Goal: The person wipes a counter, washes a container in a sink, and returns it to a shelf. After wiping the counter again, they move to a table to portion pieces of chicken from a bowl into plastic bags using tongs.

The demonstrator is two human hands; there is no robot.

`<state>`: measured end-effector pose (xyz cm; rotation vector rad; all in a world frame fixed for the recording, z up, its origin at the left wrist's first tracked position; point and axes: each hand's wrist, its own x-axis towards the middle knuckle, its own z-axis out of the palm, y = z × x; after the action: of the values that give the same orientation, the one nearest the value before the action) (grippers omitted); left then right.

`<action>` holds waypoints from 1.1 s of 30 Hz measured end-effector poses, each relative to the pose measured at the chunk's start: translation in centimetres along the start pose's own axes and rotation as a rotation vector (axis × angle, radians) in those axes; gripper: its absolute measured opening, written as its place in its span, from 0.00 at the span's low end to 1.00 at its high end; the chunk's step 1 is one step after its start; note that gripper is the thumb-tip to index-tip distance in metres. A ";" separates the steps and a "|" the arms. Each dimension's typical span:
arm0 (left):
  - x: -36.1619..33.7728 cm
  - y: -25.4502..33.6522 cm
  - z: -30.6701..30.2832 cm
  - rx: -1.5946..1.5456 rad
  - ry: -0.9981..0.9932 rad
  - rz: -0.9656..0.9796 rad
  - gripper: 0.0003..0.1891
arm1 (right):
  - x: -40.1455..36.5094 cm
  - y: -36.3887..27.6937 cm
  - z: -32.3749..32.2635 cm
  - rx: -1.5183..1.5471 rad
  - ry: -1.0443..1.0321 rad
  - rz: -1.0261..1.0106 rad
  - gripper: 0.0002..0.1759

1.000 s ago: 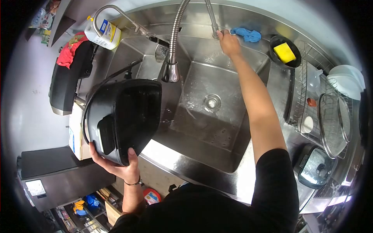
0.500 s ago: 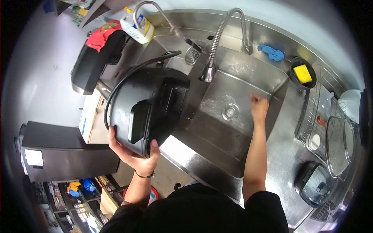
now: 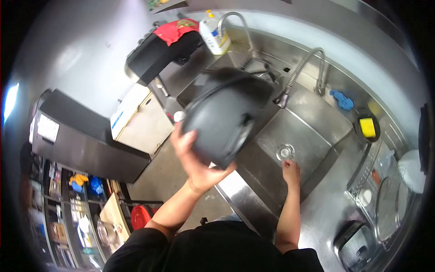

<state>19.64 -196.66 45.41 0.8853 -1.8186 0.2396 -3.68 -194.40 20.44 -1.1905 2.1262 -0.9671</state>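
My left hand [image 3: 195,165] grips the near end of a large black plastic appliance part [image 3: 219,111], which is tilted and blurred by motion. A curved black rim runs over its far side. The part is held up over the front edge of the steel sink [image 3: 297,124], at its left side. Over the right basin, just below the drain [image 3: 285,152], my right hand [image 3: 291,171] is closed with its fingers curled, and nothing shows in it. A spring-hose faucet [image 3: 297,75] hangs above this basin.
Behind the basin lie a blue cloth [image 3: 342,99] and a yellow sponge [image 3: 367,128] in a black bowl [image 3: 377,131]. A wire dish rack [image 3: 360,177] stands right. A white jug [image 3: 214,34] is at the back left. Left are a cream box [image 3: 140,122] and a shelf unit [image 3: 68,213].
My view has swung left. The black part has turned in my left hand, hiding the recess that faced me before. My right hand has drawn back toward me and stays closed.
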 end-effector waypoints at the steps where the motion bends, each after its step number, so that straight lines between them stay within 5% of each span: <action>1: -0.4 -1.0 1.7 -0.093 -0.056 -0.041 0.48 | -0.6 0.0 0.7 0.009 -0.074 0.010 0.11; 4: -1.5 -2.6 5.2 -0.298 -0.134 -0.635 0.43 | -2.0 -0.9 1.6 0.009 -0.194 -0.025 0.12; 6: -3.1 -3.8 4.7 -0.598 0.016 -0.815 0.41 | -2.7 -1.5 1.8 0.009 -0.238 -0.066 0.12; 11: -7.3 -3.8 -3.8 -0.857 0.376 -1.214 0.37 | -4.9 -2.7 2.0 0.059 -0.345 -0.305 0.11; 12: -7.8 -3.2 -6.5 -0.890 0.451 -1.308 0.34 | -3.6 1.5 5.3 0.126 -0.504 -0.241 0.11; 15: -12.5 -2.2 -15.1 -1.099 0.609 -1.531 0.28 | -7.8 -5.6 3.1 0.125 -0.754 -0.078 0.09; 16: -16.3 -2.6 -17.9 -1.131 0.639 -1.653 0.23 | -6.0 0.7 8.5 0.305 -0.708 -0.495 0.09; 17: -17.7 -0.7 -21.2 -1.099 0.714 -1.655 0.21 | -7.7 -1.5 8.7 0.318 -0.869 -0.274 0.10; 18: -19.2 1.5 -24.4 -1.069 0.790 -1.658 0.21 | -10.7 -6.9 6.7 0.128 -1.001 -0.276 0.11; 22: -31.3 10.4 -33.5 -0.806 1.416 -1.537 0.22 | -19.2 -10.7 13.2 -0.118 -1.290 -0.502 0.11; 24: -38.9 15.8 -36.6 -0.414 1.677 -1.288 0.31 | -21.4 -6.7 21.3 -0.099 -1.471 -0.868 0.11; 25: -42.4 18.7 -37.9 -0.204 1.817 -1.219 0.33 | -25.1 -7.4 21.9 -0.233 -1.597 -0.753 0.07; 26: -46.1 21.7 -38.8 0.007 1.950 -1.148 0.34 | -26.0 -5.2 24.3 -0.291 -1.602 -1.217 0.16; 27: -49.6 25.2 -39.8 0.191 2.075 -1.067 0.35 | -28.0 -2.9 27.4 -0.405 -1.561 -1.539 0.13; 28: -51.0 29.6 -40.9 0.316 2.173 -1.068 0.36 | -25.8 5.4 37.5 -0.485 -1.754 -0.845 0.12; 33: -61.9 48.8 -41.9 1.037 2.556 -0.683 0.34 | -50.7 3.2 34.2 -1.089 -1.863 -1.294 0.11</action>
<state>28.24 -111.25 20.96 0.7658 1.0862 1.1236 43.60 -160.48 1.50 -2.3518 -0.0214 1.0655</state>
